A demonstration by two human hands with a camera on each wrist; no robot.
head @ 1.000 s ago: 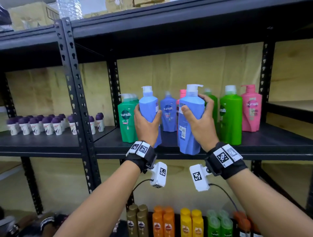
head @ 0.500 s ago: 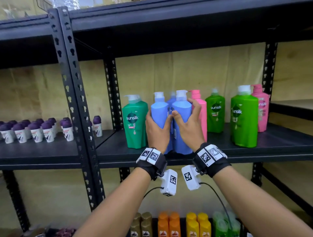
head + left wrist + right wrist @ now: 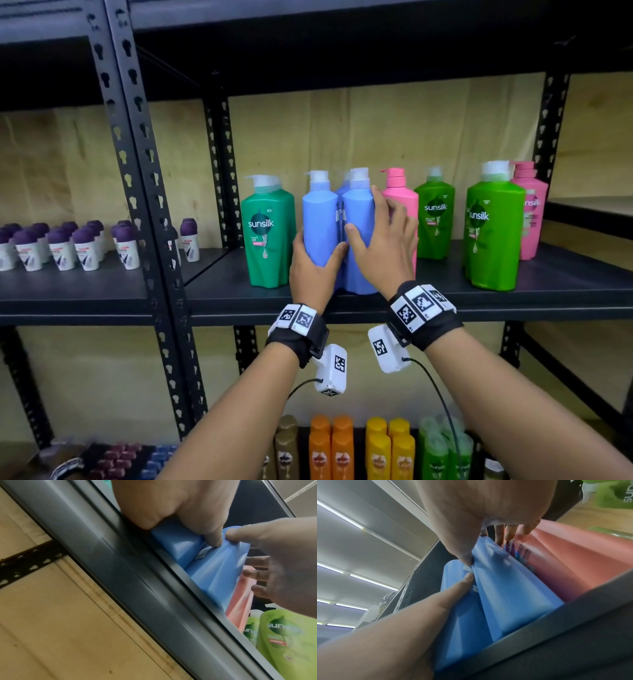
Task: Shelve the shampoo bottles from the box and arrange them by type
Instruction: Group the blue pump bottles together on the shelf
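Two plain blue shampoo bottles stand side by side near the front of the black shelf [image 3: 428, 303]. My left hand [image 3: 313, 274] grips the left blue bottle [image 3: 320, 219], thumb on its front. My right hand [image 3: 380, 253] holds the right blue bottle [image 3: 359, 219], thumb in front and fingers spread round its right side against a pink bottle [image 3: 402, 195]. A third blue bottle [image 3: 340, 195] peeks out behind them. In the left wrist view both thumbs meet on the blue bottles [image 3: 217, 577]. The right wrist view shows my fingers [image 3: 500, 534] between the blue bottle [image 3: 513, 588] and the pink one [image 3: 573, 561].
A teal bottle [image 3: 269, 233] stands just left of my left hand. Two bright green bottles [image 3: 493, 226] and another pink one [image 3: 532, 205] stand to the right. Small purple-capped containers [image 3: 61, 246] fill the left bay beyond the upright post [image 3: 144, 205]. Orange and yellow bottles [image 3: 356, 448] sit below.
Both blue bottles went from held apart in front of the shelf to standing together on it. My right hand's fingers have spread and loosened.
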